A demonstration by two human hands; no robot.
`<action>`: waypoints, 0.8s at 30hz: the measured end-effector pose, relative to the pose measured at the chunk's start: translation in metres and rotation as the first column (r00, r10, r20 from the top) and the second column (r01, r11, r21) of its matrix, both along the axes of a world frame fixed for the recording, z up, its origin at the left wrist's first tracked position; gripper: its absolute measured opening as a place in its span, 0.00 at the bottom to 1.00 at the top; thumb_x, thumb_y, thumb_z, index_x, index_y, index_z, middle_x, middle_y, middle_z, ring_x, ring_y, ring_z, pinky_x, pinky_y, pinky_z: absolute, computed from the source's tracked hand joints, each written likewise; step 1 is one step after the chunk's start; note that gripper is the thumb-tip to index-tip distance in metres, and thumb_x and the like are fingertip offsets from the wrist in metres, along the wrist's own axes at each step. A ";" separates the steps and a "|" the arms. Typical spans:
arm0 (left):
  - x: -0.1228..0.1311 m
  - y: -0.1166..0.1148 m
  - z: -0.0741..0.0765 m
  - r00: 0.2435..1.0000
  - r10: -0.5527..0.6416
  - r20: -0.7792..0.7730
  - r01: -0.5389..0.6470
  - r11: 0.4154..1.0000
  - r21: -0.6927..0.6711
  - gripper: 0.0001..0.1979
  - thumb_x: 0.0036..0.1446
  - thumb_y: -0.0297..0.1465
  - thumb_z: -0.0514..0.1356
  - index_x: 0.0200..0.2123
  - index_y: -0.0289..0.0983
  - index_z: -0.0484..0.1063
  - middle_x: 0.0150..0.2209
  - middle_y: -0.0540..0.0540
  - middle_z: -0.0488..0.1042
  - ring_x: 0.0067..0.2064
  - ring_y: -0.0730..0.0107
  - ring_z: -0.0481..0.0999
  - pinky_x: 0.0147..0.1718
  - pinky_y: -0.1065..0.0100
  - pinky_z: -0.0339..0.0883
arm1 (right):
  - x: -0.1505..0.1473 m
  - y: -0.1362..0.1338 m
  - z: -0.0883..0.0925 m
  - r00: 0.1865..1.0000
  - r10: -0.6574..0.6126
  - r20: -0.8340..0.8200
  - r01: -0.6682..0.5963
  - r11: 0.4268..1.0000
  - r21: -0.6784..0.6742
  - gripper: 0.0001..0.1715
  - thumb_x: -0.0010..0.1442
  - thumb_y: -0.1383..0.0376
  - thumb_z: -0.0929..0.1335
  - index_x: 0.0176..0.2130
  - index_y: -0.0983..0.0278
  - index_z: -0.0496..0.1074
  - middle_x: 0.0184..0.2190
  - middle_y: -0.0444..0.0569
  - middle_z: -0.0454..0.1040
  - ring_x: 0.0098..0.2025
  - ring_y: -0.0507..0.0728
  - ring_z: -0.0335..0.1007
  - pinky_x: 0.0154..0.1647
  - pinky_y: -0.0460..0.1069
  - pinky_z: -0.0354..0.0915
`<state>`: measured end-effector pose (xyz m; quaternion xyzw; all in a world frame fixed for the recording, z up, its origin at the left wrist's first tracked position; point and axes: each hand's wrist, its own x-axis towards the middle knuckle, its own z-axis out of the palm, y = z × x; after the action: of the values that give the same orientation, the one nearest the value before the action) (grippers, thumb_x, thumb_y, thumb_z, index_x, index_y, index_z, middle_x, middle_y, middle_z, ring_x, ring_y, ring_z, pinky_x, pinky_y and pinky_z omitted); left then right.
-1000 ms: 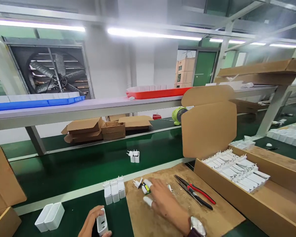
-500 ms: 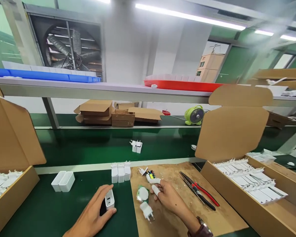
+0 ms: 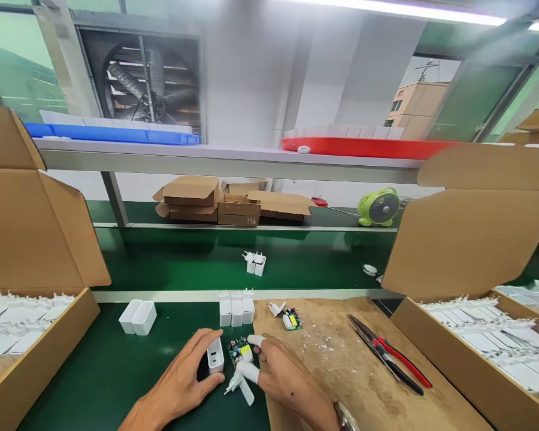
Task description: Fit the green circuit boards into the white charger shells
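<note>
My left hand [image 3: 179, 374] is closed around a white charger housing [image 3: 215, 356] with port slots in its end, standing on the green bench. Just right of it, my right hand [image 3: 282, 371], with white finger cots, grips a small circuit board [image 3: 239, 351] with a yellow component between thumb and finger. A white plug piece [image 3: 239, 383] sits at the near end of that board, its pins pointing left. Another circuit board [image 3: 291, 319] with a white plug end lies on the brown cardboard sheet [image 3: 341, 359]. Long-nosed pliers [image 3: 388, 356] with red and black handles lie farther right.
Several white chargers [image 3: 236, 309] stand beyond my hands, and two white housings [image 3: 138, 317] lie to the left. Open cartons with white parts flank me: left carton [image 3: 67, 335], right carton [image 3: 458, 368]. A shelf [image 3: 242, 157] crosses above; a green fan [image 3: 378, 207] sits behind.
My right hand has moved left off the cardboard, carrying one circuit board with its plug piece beside the housing. My left hand still holds the housing. The view has shifted.
</note>
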<state>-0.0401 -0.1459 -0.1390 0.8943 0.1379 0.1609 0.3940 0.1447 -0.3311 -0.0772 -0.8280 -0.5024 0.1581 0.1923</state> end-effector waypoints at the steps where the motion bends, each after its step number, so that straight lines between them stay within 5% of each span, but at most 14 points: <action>1: -0.001 0.002 0.002 1.000 0.003 -0.001 -0.003 1.000 0.001 0.35 0.62 0.31 0.65 0.71 0.45 0.64 0.70 0.38 0.67 0.70 0.49 0.70 0.69 0.50 0.67 | -0.005 0.004 -0.001 0.999 0.022 0.037 -0.023 1.000 0.002 0.16 0.66 0.54 0.71 0.46 0.64 0.76 0.49 0.57 0.79 0.51 0.68 0.75 0.54 0.57 0.69; 4: -0.005 0.008 0.006 1.000 0.030 -0.001 -0.030 0.999 0.012 0.36 0.60 0.29 0.65 0.71 0.43 0.64 0.69 0.37 0.67 0.69 0.49 0.70 0.69 0.50 0.67 | -0.014 0.011 -0.005 0.990 0.136 0.033 -0.137 0.990 0.039 0.19 0.63 0.61 0.71 0.52 0.66 0.76 0.54 0.60 0.77 0.57 0.70 0.73 0.61 0.60 0.68; 6: -0.006 0.010 0.008 0.999 0.042 -0.010 -0.041 0.999 0.019 0.38 0.59 0.28 0.66 0.72 0.43 0.62 0.69 0.37 0.66 0.70 0.49 0.69 0.69 0.50 0.66 | -0.014 0.013 -0.008 0.976 0.210 -0.057 -0.205 0.975 0.091 0.29 0.62 0.64 0.71 0.61 0.66 0.72 0.59 0.61 0.75 0.62 0.68 0.71 0.66 0.59 0.66; 10: -0.008 0.011 0.014 0.997 0.053 -0.060 -0.053 0.999 0.002 0.43 0.57 0.27 0.67 0.74 0.46 0.59 0.72 0.37 0.63 0.71 0.46 0.68 0.68 0.49 0.68 | -0.013 0.015 -0.015 0.981 0.187 -0.059 -0.183 0.981 0.070 0.44 0.59 0.60 0.75 0.69 0.71 0.65 0.62 0.65 0.72 0.64 0.72 0.67 0.68 0.63 0.63; 16: -0.015 0.020 0.022 0.998 0.006 -0.069 -0.010 0.998 -0.059 0.54 0.51 0.23 0.67 0.78 0.47 0.48 0.74 0.37 0.60 0.72 0.48 0.66 0.70 0.45 0.64 | -0.014 0.020 -0.026 0.972 0.227 0.054 -0.232 0.963 0.137 0.23 0.61 0.72 0.66 0.55 0.66 0.74 0.54 0.60 0.75 0.57 0.68 0.71 0.62 0.61 0.67; 24: -0.015 0.027 0.011 0.996 0.011 -0.084 -0.021 0.994 -0.111 0.51 0.50 0.20 0.62 0.77 0.48 0.54 0.68 0.40 0.72 0.68 0.51 0.73 0.69 0.45 0.65 | -0.007 0.022 -0.044 0.972 0.232 0.033 -0.235 0.955 0.181 0.33 0.58 0.70 0.68 0.63 0.66 0.70 0.55 0.60 0.74 0.58 0.69 0.70 0.62 0.64 0.68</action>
<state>-0.0549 -0.1191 -0.1284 0.8757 0.1701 0.1187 0.4361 0.1382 -0.3094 -0.1208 -0.7425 -0.6102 0.1281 0.2448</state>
